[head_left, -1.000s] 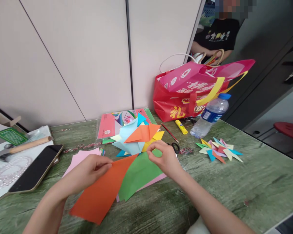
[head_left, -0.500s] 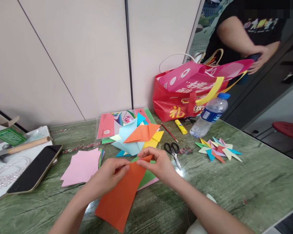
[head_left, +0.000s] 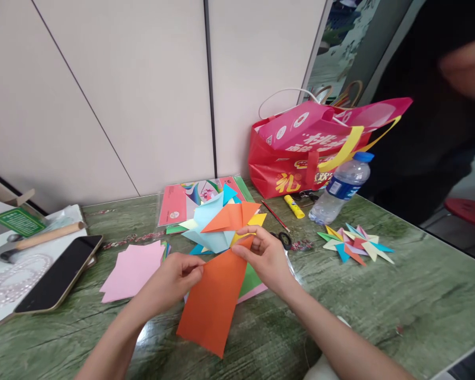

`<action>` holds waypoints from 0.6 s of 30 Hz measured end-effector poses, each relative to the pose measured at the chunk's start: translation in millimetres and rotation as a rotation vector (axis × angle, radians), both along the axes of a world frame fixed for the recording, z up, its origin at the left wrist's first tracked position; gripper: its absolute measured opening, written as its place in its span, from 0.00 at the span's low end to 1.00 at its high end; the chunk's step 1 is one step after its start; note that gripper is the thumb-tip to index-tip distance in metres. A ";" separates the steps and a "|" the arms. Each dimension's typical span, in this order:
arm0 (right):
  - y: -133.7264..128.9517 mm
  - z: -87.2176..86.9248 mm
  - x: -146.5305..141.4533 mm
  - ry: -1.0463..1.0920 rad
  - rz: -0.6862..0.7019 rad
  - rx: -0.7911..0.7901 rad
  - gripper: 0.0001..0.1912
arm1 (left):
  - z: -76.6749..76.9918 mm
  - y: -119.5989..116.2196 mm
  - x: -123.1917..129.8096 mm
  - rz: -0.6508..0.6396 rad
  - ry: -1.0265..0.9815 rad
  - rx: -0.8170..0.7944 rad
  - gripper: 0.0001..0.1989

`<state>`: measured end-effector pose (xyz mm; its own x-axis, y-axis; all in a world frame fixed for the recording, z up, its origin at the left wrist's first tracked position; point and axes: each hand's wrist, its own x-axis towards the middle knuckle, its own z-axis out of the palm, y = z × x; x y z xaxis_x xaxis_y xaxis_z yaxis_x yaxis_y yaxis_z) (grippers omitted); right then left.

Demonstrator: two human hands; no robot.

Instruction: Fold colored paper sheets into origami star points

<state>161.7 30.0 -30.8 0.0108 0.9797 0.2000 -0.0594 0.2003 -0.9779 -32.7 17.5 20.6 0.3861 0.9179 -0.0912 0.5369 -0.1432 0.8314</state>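
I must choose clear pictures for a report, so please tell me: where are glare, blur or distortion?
Head view: bright glare on the table beside the left forearm and near the scissors; the other person is blurred; the bottle leans, perhaps lens distortion; the orange paper looks fairly clear.

Illumination: moderate, diffuse, even across the pale panels (head_left: 142,95) beyond both hands. Specular glare: one patch on the tabletop (head_left: 309,338) below the left hand (head_left: 184,274), another just right of the right hand (head_left: 263,258). Upper right of the right hand: dark zone; a person's arm (head_left: 469,68) is blurred. Wide-angle stretching affects outer edges.
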 end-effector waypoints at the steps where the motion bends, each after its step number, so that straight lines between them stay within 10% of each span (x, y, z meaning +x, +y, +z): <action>1: 1.3 -0.9 1.3 -0.018 -0.033 0.007 0.13 | 0.0 0.9 -2.2 0.001 -0.006 -0.031 0.12; 10: 7.9 -1.9 8.6 0.036 -0.088 -0.006 0.16 | -0.9 5.2 -6.5 0.261 -0.192 -0.097 0.16; 18: 4.9 -1.9 7.1 -0.032 -0.030 0.029 0.09 | -8.4 -1.7 8.5 0.016 -0.113 -0.155 0.18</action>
